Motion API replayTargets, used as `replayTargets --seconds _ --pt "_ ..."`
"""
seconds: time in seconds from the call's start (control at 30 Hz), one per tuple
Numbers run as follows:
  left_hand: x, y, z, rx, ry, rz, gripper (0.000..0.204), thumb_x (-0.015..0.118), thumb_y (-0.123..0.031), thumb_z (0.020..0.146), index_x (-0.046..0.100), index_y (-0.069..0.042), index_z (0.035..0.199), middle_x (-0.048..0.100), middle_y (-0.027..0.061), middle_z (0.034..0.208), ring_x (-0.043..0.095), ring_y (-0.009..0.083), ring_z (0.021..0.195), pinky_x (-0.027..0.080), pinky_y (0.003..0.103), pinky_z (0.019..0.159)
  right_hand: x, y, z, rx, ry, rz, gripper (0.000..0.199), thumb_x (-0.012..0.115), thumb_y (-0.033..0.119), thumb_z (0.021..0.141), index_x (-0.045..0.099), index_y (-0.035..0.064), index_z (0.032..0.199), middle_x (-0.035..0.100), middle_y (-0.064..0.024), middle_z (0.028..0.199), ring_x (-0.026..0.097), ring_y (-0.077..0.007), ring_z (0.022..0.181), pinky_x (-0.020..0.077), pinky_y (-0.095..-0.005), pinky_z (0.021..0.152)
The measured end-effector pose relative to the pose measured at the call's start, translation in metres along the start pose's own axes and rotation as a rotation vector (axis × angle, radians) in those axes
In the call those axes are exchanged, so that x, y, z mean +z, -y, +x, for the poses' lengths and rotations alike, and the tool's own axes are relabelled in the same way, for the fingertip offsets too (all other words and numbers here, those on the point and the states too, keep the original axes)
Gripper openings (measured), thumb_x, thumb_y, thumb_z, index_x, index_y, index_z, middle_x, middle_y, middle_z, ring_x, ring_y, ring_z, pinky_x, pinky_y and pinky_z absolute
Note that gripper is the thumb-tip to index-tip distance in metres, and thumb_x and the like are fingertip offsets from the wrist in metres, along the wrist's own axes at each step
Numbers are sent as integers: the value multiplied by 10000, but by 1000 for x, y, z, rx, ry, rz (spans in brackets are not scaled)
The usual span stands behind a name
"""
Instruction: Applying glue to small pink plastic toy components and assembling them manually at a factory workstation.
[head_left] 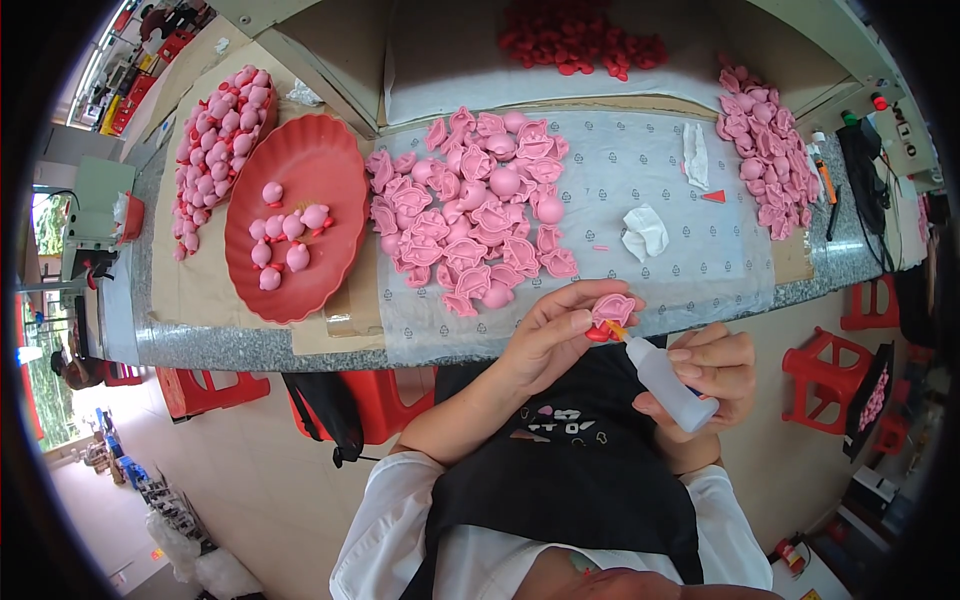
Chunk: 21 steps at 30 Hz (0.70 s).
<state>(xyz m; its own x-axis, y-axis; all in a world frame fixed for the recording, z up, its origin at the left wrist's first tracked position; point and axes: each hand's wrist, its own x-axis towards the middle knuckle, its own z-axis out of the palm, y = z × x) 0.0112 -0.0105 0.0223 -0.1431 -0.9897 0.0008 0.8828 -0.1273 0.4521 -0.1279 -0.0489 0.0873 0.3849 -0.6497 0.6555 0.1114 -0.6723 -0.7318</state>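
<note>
The worktable (500, 345) is spanning the width of the view, with a grey speckled front edge and a translucent sheet covering its middle. A large red oval tray (330, 150) is sitting on the left part of the table and is carrying a small group of assembled pink figures (285, 235). Left of the tray, a longer heap of the same figures (215, 140) is lying in a row. A central pile of pink shell pieces (475, 205) is occupying the sheet directly ahead of the person, and a second pink pile (770, 160) is lying at the far right. A cluster of small red parts (580, 40) is sitting at the back of the table. Two crumpled white tissues (645, 232) are lying between the central and right piles.

The person, wearing a black apron (570, 470), is working just in front of the table edge. The left hand (550, 345) is pinching a single pink shell piece with a red part (610, 318) between thumb and fingertips, holding it in the air near the table edge. The right hand (710, 375) is wrapping its fingers around a small translucent squeeze bottle (668, 385). The bottle is lying tilted, and its orange nozzle is touching the held piece.
</note>
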Motion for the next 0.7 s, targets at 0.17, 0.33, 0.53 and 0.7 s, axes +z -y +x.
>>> replayTargets --seconds 0.17,0.33,0.53,0.7 --pt "-2 1 0 7 6 -1 435 521 -236 755 423 -3 1110 470 195 1070 468 257 980 330 368 878 1 0 0 -17 -10 -31 470 790 92 457 499 78 826 495 -67 801 501 -166 600 423 -247 490" --pt "-1 0 0 -2 7 -11 430 519 -223 751 428 -9 1113 467 196 1077 463 258 989 324 371 885 -1 -1 3 -31 -18 -52 469 789 87 455 500 75 824 493 -64 796 498 -167 589 423 -245 474" --pt "-1 0 0 -6 9 -6 436 511 -217 748 422 -8 1119 462 201 1079 463 264 990 324 370 884 -1 -1 3 -36 -35 -58 460 787 84 456 505 72 820 490 -63 788 496 -165 584 419 -243 466" --pt "-2 -2 0 -11 3 -8 447 512 -215 740 417 -5 1123 453 205 1085 464 274 989 320 374 885 -1 -2 3 -43 -51 -78 455 785 80 458 508 70 819 482 -64 773 490 -165 571 415 -242 458"
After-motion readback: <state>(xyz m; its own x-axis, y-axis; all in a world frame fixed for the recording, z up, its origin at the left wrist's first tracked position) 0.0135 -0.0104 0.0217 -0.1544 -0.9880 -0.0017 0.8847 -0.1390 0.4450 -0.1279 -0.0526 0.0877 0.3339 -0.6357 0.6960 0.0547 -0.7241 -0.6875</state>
